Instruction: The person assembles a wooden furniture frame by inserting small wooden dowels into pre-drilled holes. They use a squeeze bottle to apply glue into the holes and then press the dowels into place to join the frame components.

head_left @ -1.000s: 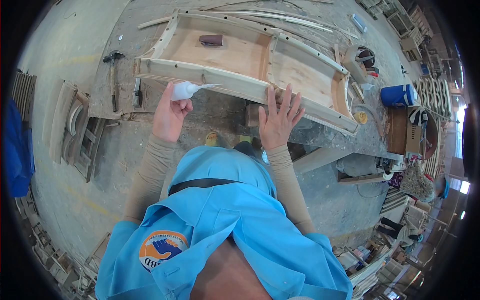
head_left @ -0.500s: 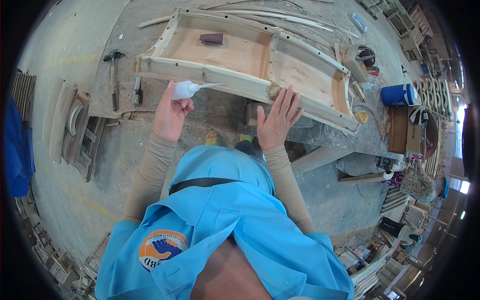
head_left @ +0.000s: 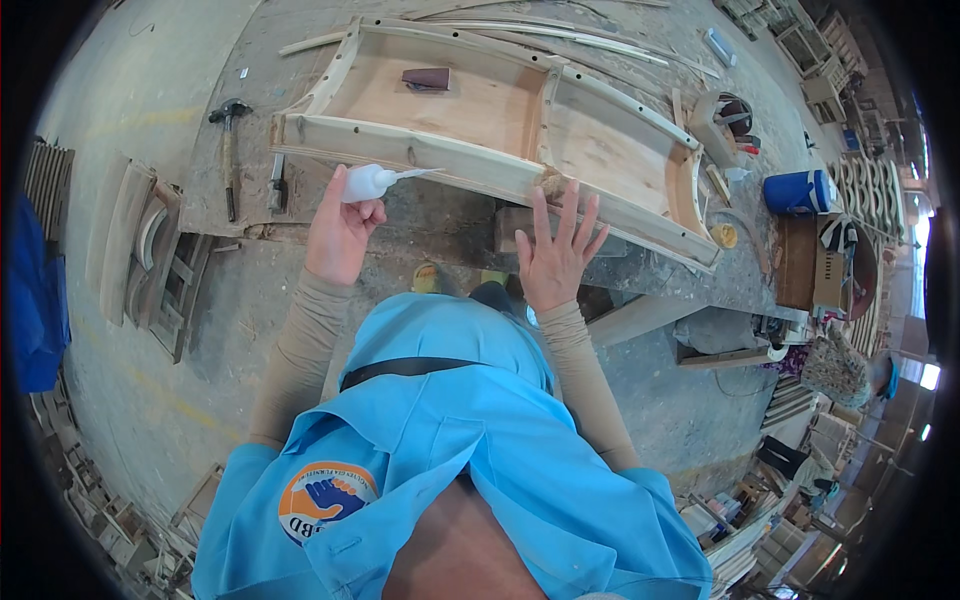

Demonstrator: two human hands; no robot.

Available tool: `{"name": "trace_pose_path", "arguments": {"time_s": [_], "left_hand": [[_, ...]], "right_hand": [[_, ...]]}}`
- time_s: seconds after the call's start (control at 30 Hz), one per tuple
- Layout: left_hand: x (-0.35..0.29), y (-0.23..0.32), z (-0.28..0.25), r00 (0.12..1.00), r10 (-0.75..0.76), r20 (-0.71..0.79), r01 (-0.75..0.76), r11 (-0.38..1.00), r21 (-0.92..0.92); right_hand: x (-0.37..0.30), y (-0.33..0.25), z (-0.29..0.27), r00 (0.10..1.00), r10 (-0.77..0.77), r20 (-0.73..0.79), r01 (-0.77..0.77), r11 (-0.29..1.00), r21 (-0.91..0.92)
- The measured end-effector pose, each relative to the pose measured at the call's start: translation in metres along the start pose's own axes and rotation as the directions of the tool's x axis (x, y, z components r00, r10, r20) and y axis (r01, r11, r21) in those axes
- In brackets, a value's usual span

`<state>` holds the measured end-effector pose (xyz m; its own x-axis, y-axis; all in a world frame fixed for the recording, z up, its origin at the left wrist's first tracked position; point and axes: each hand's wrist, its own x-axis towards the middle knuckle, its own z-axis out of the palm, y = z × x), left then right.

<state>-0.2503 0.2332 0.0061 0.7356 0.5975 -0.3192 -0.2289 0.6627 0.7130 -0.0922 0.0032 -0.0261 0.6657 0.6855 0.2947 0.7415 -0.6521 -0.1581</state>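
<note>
A small white squeeze bottle (head_left: 366, 183) with a long thin nozzle is gripped in my left hand (head_left: 338, 235), its tip pointing right along the near rail of a wooden frame (head_left: 440, 146). Fingers spread, my right hand (head_left: 556, 255) is at that rail's near side, just below a brown rough patch (head_left: 551, 181) on the wood; whether the fingertips touch the rail I cannot tell. The frame has a thin panel bottom and a crosspiece dividing it in two. In its left section lies a dark brown rolled piece (head_left: 427, 79), perhaps sandpaper.
Left of the frame lie a hammer (head_left: 230, 150) and a chisel-like tool (head_left: 277, 183). Curved wooden parts (head_left: 150, 245) are stacked at the left. On the right stand a blue bucket (head_left: 795, 191) and a yellow lump (head_left: 724, 235). Long strips (head_left: 560, 38) lie behind the frame.
My right hand has drawn back toward me and spread its fingers, uncovering more of the brown patch. The left hand and bottle have barely moved.
</note>
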Motion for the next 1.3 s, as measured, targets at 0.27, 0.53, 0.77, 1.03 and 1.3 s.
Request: {"name": "trace_pose_path", "arguments": {"time_s": [0.27,0.53,0.77,1.03,1.3], "left_hand": [[0.002,0.000,0.006,1.000,-0.022,0.018,0.022,1.000,0.003],[0.002,-0.003,0.006,1.000,-0.012,0.009,0.012,1.000,-0.011],[0.001,-0.004,0.001,1.000,-0.006,0.026,0.006,1.000,-0.006],[-0.002,-0.002,0.002,1.000,-0.015,0.021,0.015,1.000,-0.007],[-0.002,-0.004,0.000,1.000,0.000,0.009,0.000,1.000,-0.006]], "right_hand": [[0.013,0.011,-0.005,1.000,0.005,-0.007,-0.005,0.999,-0.040],[0.021,0.010,-0.002,0.999,0.018,-0.026,-0.018,1.000,-0.002],[0.017,0.009,0.003,0.996,0.062,-0.065,-0.054,0.991,0.120],[0.029,0.012,-0.003,0.997,-0.030,-0.065,0.031,1.000,0.002],[0.023,0.016,-0.002,0.999,-0.009,-0.043,0.012,0.998,0.057]]}}
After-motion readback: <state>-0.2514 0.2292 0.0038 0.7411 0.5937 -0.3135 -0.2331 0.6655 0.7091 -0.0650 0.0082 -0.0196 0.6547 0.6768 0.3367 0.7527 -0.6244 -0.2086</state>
